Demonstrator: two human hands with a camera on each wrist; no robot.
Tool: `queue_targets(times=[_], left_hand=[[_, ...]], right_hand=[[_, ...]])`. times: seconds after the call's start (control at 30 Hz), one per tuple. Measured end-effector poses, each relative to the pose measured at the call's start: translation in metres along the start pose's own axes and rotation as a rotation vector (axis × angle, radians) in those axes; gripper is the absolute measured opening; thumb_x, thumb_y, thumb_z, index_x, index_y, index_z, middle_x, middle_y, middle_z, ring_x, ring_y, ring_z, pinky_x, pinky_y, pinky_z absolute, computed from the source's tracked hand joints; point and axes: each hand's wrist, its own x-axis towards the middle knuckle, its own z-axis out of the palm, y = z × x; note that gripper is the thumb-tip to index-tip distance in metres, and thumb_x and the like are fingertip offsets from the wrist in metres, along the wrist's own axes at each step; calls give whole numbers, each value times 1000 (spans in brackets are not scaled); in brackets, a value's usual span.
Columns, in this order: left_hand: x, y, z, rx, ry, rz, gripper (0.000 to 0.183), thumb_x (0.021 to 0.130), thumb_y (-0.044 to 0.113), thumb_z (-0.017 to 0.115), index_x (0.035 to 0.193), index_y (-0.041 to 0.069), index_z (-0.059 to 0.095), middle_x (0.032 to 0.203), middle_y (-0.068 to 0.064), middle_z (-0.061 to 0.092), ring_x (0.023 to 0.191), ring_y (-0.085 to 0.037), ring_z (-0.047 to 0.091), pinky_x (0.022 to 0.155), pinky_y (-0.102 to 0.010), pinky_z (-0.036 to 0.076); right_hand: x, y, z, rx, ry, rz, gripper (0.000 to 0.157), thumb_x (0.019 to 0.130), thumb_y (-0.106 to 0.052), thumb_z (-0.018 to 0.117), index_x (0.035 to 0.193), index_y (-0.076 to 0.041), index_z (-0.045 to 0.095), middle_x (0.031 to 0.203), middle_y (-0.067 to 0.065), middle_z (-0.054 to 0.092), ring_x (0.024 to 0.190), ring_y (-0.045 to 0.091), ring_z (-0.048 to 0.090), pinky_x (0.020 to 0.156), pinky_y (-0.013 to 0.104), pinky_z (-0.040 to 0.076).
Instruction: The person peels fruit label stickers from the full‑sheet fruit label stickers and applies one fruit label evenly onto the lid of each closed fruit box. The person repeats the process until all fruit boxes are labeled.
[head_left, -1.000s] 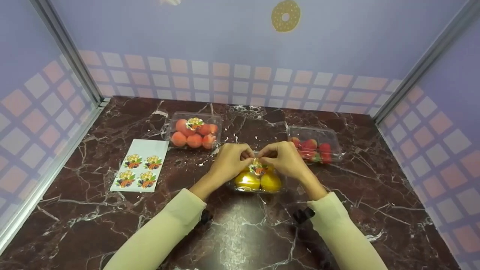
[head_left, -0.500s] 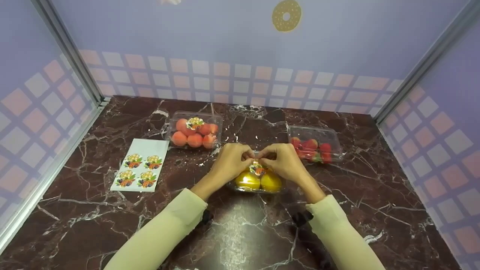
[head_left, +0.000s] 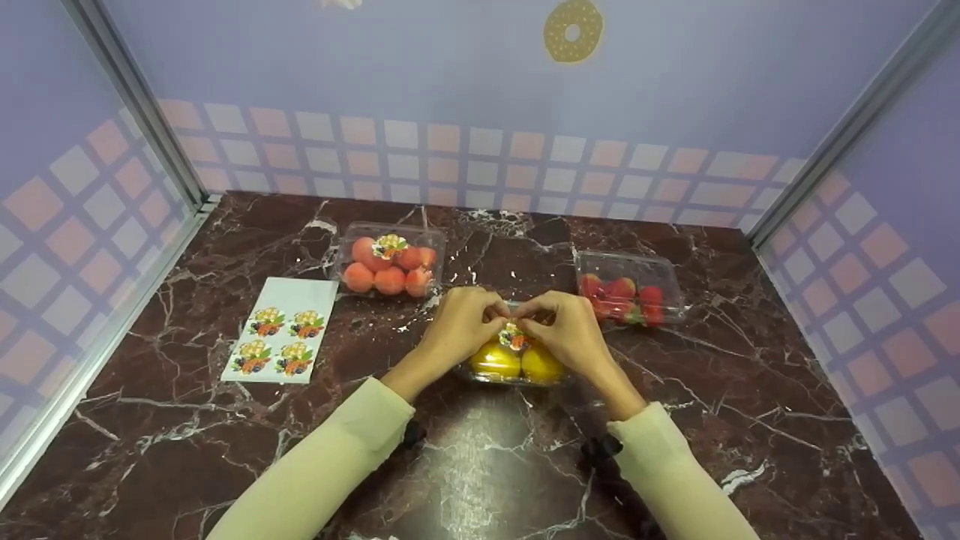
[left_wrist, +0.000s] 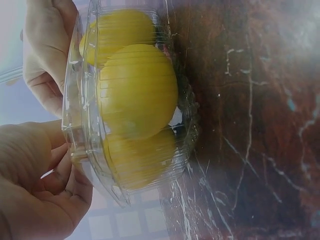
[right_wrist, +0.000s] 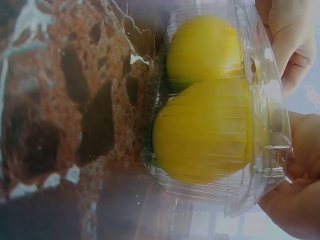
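A clear plastic clamshell box [head_left: 480, 376] of yellow fruits that look like lemons [head_left: 541, 364] stands on the table in front of me. On its lid lies a fruit-printed sticker [head_left: 514, 337]. My left hand [head_left: 463, 324] pinches the far-left edge of this sticker between thumb and forefinger. Opposite it, my right hand [head_left: 568, 330] pinches the far-right edge, the two hands nearly meeting. In the left wrist view, the left hand's fingers [left_wrist: 65, 182] are right at the lid; the box is shut, with several lemons [left_wrist: 137, 92] showing through its wall.
At back left is a clear box of orange-red fruits [head_left: 389, 281] with a similar sticker [head_left: 389, 247] on its lid. A box of strawberries [head_left: 619, 289] stands at back right, close to my right hand. A white sticker sheet [head_left: 296, 294] lies left. Patterned walls [head_left: 480, 157] enclose the marble-look table [head_left: 187, 450].
My right wrist and forearm have shifted slightly toward me and inward, with the right fingers still at the sticker. My left hand, the boxes and the sheet have stayed in place.
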Motion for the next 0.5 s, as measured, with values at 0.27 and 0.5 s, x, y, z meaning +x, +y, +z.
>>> queue_targets(times=[0.27,0.5], left_hand=[[-1,-1,1,-4,-6,-15,6,90,3,80,95,5,82,89,-8,78,79,-20,73,73,-30,61],[-1,-1,2,3,7,-8,6,89,3,80,94,5,82,86,-7,78,76,-19,73,72,-30,61]], right_hand=[[-3,2,5,17,48,34,12,87,-7,87,95,-17,87,90,-5,79,74,9,69,67,23,57],[-6,2,8,19,96,39,11,87,-10,88,96,-16,87,90,-5,80,74,9,69,68,24,58]])
